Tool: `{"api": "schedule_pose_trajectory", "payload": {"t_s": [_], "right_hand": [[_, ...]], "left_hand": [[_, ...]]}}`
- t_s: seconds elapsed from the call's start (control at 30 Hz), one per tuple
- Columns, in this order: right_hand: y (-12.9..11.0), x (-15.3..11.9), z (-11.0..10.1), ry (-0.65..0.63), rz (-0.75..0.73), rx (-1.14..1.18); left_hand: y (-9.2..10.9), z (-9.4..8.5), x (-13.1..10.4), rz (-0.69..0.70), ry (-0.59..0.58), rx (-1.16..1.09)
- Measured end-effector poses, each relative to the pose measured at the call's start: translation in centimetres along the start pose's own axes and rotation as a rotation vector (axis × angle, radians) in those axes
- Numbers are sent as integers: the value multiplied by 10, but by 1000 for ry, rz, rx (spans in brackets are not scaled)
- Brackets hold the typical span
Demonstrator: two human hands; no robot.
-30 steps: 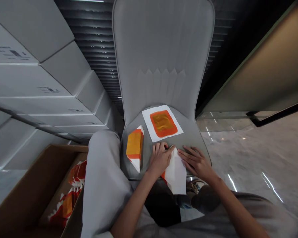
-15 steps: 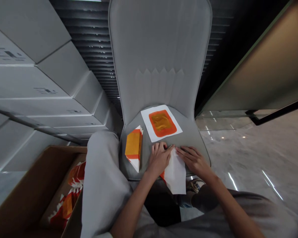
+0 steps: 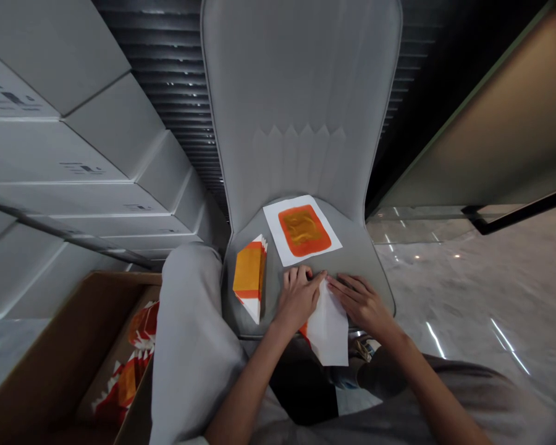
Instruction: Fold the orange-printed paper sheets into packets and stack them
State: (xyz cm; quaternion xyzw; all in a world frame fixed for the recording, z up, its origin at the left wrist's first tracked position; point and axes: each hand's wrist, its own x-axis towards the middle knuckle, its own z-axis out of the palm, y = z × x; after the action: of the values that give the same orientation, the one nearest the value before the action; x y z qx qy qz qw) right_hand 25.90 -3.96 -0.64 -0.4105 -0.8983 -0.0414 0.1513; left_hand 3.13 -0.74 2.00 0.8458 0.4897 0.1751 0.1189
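Observation:
A sheet of paper, white on its upper face and orange at its left edge, lies partly folded at the front of the chair seat, its lower end hanging over the edge. At its top left, my left hand has curled fingers, with the thumb and index finger closed on the fold. My right hand meets it at the same corner, fingertips pressed together on the paper. Behind them a flat white sheet with an orange and gold square rests on the seat. Left of my hands stands a stack of folded orange-and-gold papers.
The grey chair faces me. On the left, an open cardboard box holds several folded red-and-gold papers, with stacked white boxes beyond. A glass panel with a dark handle is at the right.
The view has shifted very slightly. Both hands keep almost the same place at the top of the paper.

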Motion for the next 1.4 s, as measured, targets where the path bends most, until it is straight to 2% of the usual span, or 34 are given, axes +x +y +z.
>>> {"api": "schedule_pose_trajectory", "payload": {"t_s": [0.33, 0.67, 0.93, 1.13, 1.23, 1.4], "right_hand": [[3, 1, -2, -15, 4, 3], [-7, 8, -13, -105, 42, -28], [-19, -20, -27, -79, 63, -25], [-6, -34, -41, -157, -31, 16], [-6, -38, -37, -162, -49, -17], [-26, -38, -23, -59, -72, -43]], "left_hand": [[-1, 1, 0, 3, 3, 10], [0, 1, 0, 10, -3, 18], [-1, 0, -1, 11, 21, 3], [-3, 1, -2, 28, 35, -17], [-3, 2, -3, 24, 54, -36], [-5, 2, -4, 8, 77, -100]]}}
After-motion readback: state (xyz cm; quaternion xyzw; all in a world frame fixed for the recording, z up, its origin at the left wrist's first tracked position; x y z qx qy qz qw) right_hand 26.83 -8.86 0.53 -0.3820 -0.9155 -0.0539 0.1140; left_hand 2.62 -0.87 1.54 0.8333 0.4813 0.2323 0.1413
